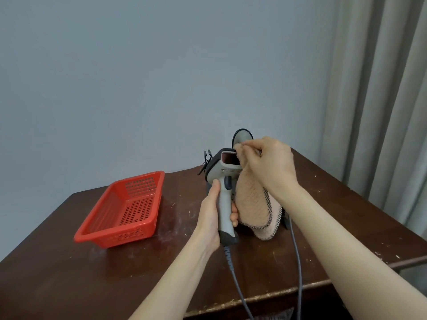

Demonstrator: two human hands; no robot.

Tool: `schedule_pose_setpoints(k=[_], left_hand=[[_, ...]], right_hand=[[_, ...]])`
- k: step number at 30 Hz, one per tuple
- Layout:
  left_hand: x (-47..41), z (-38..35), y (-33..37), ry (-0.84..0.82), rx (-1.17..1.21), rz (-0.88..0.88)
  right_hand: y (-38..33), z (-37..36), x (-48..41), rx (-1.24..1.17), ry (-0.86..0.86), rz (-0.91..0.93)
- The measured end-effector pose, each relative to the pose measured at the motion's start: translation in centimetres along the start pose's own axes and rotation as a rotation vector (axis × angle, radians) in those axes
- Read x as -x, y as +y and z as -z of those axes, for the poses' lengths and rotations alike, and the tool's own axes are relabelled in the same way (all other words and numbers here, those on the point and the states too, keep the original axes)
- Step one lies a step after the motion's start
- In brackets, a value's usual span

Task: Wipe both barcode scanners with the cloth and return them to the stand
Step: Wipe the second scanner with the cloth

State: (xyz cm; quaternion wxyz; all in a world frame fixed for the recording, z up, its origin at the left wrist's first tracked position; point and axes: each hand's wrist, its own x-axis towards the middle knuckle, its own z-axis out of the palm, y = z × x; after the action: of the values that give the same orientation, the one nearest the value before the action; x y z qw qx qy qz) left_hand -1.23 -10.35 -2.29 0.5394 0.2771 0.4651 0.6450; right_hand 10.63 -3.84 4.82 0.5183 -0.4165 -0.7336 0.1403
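- Above the middle of the dark wooden table point(69, 262), in the head view, the left hand point(213, 218) is wrapped round the grip of a grey barcode scanner point(223, 179). The thumb lies up the near side and fingertips show past the far side. The scanner is upright and off the tabletop, its reddish window towards the camera.
- The right hand point(270, 167) pinches a pink cloth point(251, 204), bunched against the right edge of the scanner's head. The rest of the cloth hangs down beside the grip — checked border at the bottom — and touches the left fingertips.
- The two hands are close together, each clamped on its own thing.
- A coiled grey cable point(231, 264) leaves the base of the grip and runs off the near table edge. A second cable point(298, 250) runs beside it.
- Just behind the right hand shows the rounded, dark-rimmed head of a second scanner point(242, 136). Whatever holds it is hidden by the hand and cloth.
- A red perforated basket point(124, 209) sits on the table to the left, well apart from the hands.
- A grey curtain point(381, 112) hangs at the right, beside a plain blue-grey wall point(161, 77).
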Motion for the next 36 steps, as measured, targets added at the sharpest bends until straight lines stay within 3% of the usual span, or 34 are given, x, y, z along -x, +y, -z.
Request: schedule_pose_setpoints(k=[2, 5, 8, 10, 12, 15, 22, 28, 36], left_hand=[[0.1, 0.2, 0.2, 0.009, 0.056, -0.002], [0.0, 0.2, 0.6, 0.015, 0.08, -0.001], [-0.1, -0.1, 0.7, 0.007, 0.063, 0.0], [-0.1, -0.5, 0.5, -0.015, 0.036, -0.012], [-0.1, -1.0, 0.3, -0.04, 0.026, -0.01], [0.1, -1.4, 0.3, -0.047, 0.045, 0.013], [0.0, -0.9, 0.2, -0.016, 0.014, 0.007], [-0.1, -0.1, 0.3, -0.005, 0.077, 0.003], [-0.3, -0.4, 0.3, -0.023, 0.067, -0.006]], right_hand=[[1.1, 0.5, -0.6, 0.106, -0.036, -0.105], [1.5, 0.8, -0.8, -0.037, 0.033, -0.193], [-0.4, 0.6, -0.1, -0.291, 0.124, -0.093], [-1.8, 0.2, 0.4, -0.39, 0.072, 0.008], [-2.3, -0.7, 0.8, -0.337, -0.04, 0.139], [-1.9, -1.7, 1.0, -0.196, -0.051, 0.238], [-0.7, -1.3, 0.9, -0.157, 0.026, 0.17], [1.5, 0.5, -0.6, -0.071, 0.101, -0.047], [1.2, 0.1, 0.1, -0.092, -0.024, 0.04]])
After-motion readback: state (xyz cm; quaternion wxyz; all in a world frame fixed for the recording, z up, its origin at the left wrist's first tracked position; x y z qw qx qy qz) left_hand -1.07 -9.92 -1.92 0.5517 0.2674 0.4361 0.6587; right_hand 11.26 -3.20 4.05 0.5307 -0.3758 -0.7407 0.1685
